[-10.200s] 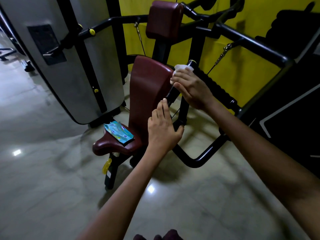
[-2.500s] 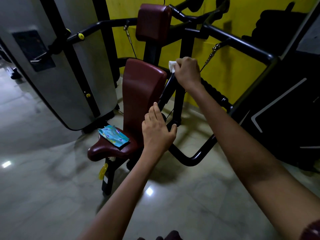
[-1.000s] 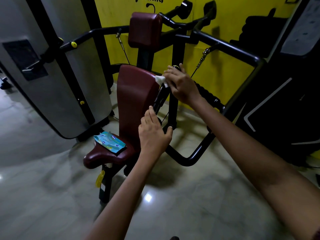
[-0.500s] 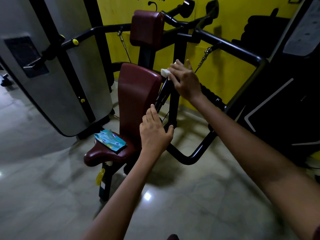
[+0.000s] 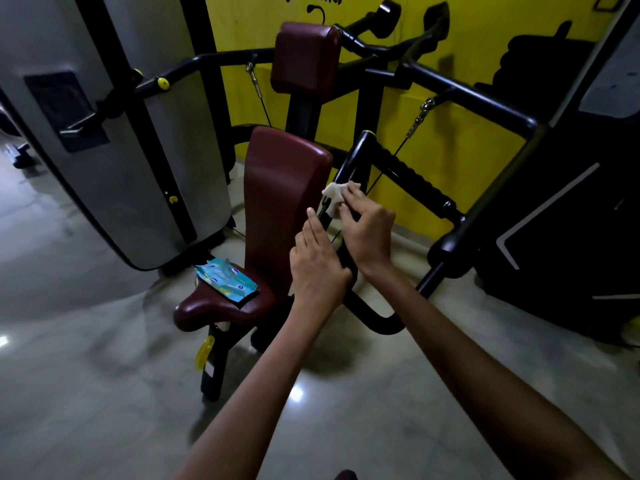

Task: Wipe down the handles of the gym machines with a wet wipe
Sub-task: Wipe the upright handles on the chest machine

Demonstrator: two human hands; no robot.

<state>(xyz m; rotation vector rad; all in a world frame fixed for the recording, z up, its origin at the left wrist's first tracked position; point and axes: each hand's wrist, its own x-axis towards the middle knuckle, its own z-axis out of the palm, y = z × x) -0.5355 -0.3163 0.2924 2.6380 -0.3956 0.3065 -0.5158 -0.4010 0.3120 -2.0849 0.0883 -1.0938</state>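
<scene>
A black gym-machine handle bar (image 5: 349,164) slants down beside the maroon backrest (image 5: 280,188). My right hand (image 5: 367,230) pinches a crumpled white wet wipe (image 5: 333,197) against the lower stretch of that bar. My left hand (image 5: 317,261) lies with straight fingers against the backrest's right edge, its thumb by the bar. A ribbed black grip (image 5: 412,178) runs off to the right from the bar's top end.
A teal wet-wipe packet (image 5: 225,280) lies on the maroon seat (image 5: 214,306). A grey weight-stack cover (image 5: 114,140) stands to the left, a yellow wall behind, a dark machine (image 5: 568,209) on the right. Glossy tiled floor surrounds the seat.
My right hand has slid with the wipe down the bar from its top end to near my left hand. My left hand has kept its place on the backrest.
</scene>
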